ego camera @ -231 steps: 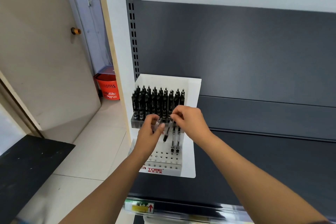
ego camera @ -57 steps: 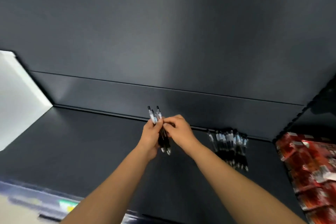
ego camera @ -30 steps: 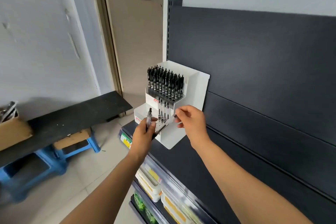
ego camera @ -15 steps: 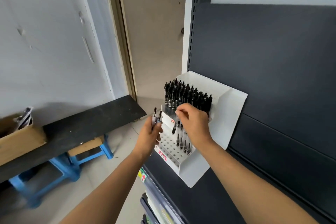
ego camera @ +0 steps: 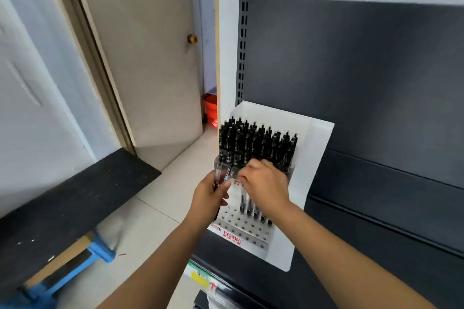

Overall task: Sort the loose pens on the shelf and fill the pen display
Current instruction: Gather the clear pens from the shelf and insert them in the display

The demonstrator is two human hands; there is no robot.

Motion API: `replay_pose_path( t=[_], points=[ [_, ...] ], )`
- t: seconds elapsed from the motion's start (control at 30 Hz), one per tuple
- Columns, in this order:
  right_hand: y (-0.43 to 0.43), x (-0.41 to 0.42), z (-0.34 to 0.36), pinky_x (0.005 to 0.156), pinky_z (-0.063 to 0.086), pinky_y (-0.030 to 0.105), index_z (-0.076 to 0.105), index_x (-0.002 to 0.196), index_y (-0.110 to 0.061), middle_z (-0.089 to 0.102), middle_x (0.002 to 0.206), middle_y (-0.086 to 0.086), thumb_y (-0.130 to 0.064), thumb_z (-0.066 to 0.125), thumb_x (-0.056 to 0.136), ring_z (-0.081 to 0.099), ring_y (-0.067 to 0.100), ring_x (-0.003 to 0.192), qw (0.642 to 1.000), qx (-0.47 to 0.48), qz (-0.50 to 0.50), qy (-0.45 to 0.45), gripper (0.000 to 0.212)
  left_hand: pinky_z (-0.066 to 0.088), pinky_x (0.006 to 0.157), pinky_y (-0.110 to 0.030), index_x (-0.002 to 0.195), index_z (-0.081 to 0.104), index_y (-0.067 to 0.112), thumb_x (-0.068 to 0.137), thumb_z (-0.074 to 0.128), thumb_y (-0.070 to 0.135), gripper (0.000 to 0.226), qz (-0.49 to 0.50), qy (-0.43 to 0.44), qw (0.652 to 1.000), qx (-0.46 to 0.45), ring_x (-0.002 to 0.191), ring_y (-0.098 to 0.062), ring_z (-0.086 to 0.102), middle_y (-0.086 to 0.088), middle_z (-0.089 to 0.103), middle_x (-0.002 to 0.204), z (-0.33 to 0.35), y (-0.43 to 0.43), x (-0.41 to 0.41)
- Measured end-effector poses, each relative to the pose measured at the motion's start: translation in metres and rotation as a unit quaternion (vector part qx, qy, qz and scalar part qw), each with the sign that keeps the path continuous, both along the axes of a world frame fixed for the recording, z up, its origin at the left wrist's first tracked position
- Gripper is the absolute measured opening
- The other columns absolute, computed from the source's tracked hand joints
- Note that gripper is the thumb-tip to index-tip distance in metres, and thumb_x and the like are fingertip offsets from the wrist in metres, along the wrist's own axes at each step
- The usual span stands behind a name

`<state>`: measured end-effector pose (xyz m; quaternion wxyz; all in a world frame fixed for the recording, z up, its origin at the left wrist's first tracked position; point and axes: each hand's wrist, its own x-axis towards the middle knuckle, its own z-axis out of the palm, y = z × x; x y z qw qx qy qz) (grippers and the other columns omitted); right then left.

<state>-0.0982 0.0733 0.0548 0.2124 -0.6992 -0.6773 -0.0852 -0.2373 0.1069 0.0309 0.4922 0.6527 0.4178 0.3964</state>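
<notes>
A white pen display (ego camera: 311, 183) stands at the left end of the dark shelf. Its upper tier is packed with black pens (ego camera: 256, 143); several pens (ego camera: 253, 208) stand in the lower perforated tier above the red TOME label. My left hand (ego camera: 209, 198) grips a few loose pens (ego camera: 222, 174), their tops sticking up beside the display's left edge. My right hand (ego camera: 265, 184) hovers over the lower tier with its fingers curled and pinched toward my left hand; I cannot see what its fingertips hold.
The dark shelf board (ego camera: 364, 271) and back panel (ego camera: 364, 78) run to the right. A black plank (ego camera: 70, 203) on a blue stool (ego camera: 98, 253) sits at the left. A door (ego camera: 150, 70) and a red basket (ego camera: 211, 113) are behind.
I turned from the loose pens further right on the shelf back to the display. My right hand has moved from the upper tier down and left toward the pens in my left hand.
</notes>
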Motion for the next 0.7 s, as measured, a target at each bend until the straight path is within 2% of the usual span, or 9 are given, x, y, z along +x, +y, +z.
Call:
replay_pose_path(
  t=[0.1, 0.17, 0.27, 0.37, 0.43, 0.5, 0.57, 0.63, 0.7],
  points=[
    [0.004, -0.013, 0.002, 0.048, 0.036, 0.022, 0.072, 0.07, -0.03, 0.06, 0.074, -0.012, -0.031, 0.078, 0.075, 0.058, 0.014, 0.077, 0.994, 0.009, -0.095, -0.047, 0.007, 0.05, 0.057, -0.023, 0.092, 0.054, 0.014, 0.094, 0.052, 0.009, 0.005, -0.04, -0.019, 0.999, -0.006, 0.063, -0.012, 0.053, -0.003, 0.053, 0.076, 0.001, 0.014, -0.011],
    [0.002, -0.016, 0.002, 0.055, 0.044, 0.027, 0.072, 0.088, -0.028, 0.061, 0.089, -0.009, -0.033, 0.067, 0.085, 0.057, 0.018, 0.091, 0.992, -0.013, -0.111, -0.06, 0.007, 0.052, 0.056, -0.022, 0.094, 0.053, 0.011, 0.094, 0.051, 0.009, 0.002, -0.064, -0.021, 0.998, -0.015, 0.063, -0.012, 0.054, -0.003, 0.053, 0.081, 0.0, 0.018, -0.016],
    [-0.006, -0.025, 0.008, 0.081, 0.051, 0.035, 0.062, 0.117, -0.027, 0.057, 0.114, -0.007, -0.034, 0.049, 0.097, 0.051, 0.017, 0.109, 0.99, -0.051, -0.121, 0.048, 0.025, 0.052, 0.056, -0.023, 0.091, 0.053, 0.015, 0.094, 0.051, 0.008, 0.008, -0.101, -0.033, 0.994, -0.031, 0.063, -0.011, 0.055, -0.001, 0.053, 0.083, -0.002, 0.021, -0.024],
    [-0.008, -0.035, 0.025, 0.088, 0.046, 0.027, 0.062, 0.122, -0.021, 0.06, 0.115, -0.005, -0.029, 0.049, 0.097, 0.056, 0.013, 0.104, 0.971, -0.016, -0.103, 0.215, 0.029, 0.052, 0.059, -0.025, 0.091, 0.054, 0.017, 0.095, 0.051, 0.008, 0.011, -0.148, -0.04, 0.987, -0.041, 0.065, -0.011, 0.056, 0.0, 0.054, 0.081, 0.003, 0.023, -0.023],
    [-0.009, -0.038, 0.033, 0.083, 0.043, 0.02, 0.067, 0.113, -0.017, 0.066, 0.104, -0.005, -0.024, 0.054, 0.095, 0.057, 0.007, 0.093, 0.953, -0.023, -0.083, 0.291, 0.023, 0.051, 0.062, -0.028, 0.09, 0.055, 0.02, 0.095, 0.051, 0.008, 0.014, -0.177, -0.039, 0.983, -0.041, 0.066, -0.011, 0.056, 0.002, 0.056, 0.079, 0.007, 0.02, -0.019],
    [-0.01, -0.038, 0.037, 0.069, 0.046, 0.017, 0.071, 0.1, -0.015, 0.067, 0.086, -0.006, -0.019, 0.06, 0.092, 0.058, 0.003, 0.074, 0.931, -0.017, -0.08, 0.356, 0.014, 0.051, 0.064, -0.029, 0.09, 0.057, 0.023, 0.095, 0.05, 0.008, 0.017, -0.191, -0.043, 0.98, -0.037, 0.066, -0.01, 0.056, 0.005, 0.058, 0.079, 0.01, 0.017, -0.016],
    [-0.011, -0.037, 0.039, 0.056, 0.049, 0.018, 0.068, 0.098, -0.01, 0.064, 0.078, 0.0, -0.011, 0.063, 0.089, 0.058, 0.007, 0.063, 0.877, 0.004, -0.071, 0.475, 0.01, 0.052, 0.064, -0.027, 0.093, 0.058, 0.023, 0.095, 0.05, 0.008, 0.017, -0.195, -0.054, 0.979, -0.024, 0.066, -0.007, 0.057, 0.007, 0.06, 0.08, 0.013, 0.016, -0.015],
    [-0.011, -0.036, 0.042, 0.059, 0.054, 0.021, 0.067, 0.095, -0.006, 0.064, 0.076, 0.006, -0.006, 0.064, 0.088, 0.062, 0.014, 0.063, 0.833, 0.007, -0.052, 0.55, 0.007, 0.052, 0.064, -0.024, 0.095, 0.059, 0.022, 0.096, 0.049, 0.009, 0.016, -0.196, -0.054, 0.979, -0.008, 0.066, -0.005, 0.058, 0.006, 0.062, 0.082, 0.018, 0.018, -0.016],
    [-0.01, -0.034, 0.044, 0.064, 0.056, 0.024, 0.067, 0.086, -0.01, 0.065, 0.072, 0.004, -0.007, 0.064, 0.088, 0.064, 0.014, 0.064, 0.852, 0.007, -0.053, 0.52, 0.005, 0.052, 0.069, -0.023, 0.094, 0.059, 0.022, 0.096, 0.048, 0.008, 0.018, -0.19, -0.041, 0.981, 0.011, 0.074, -0.008, 0.06, 0.004, 0.064, 0.085, 0.022, 0.022, -0.016]
  ],
)
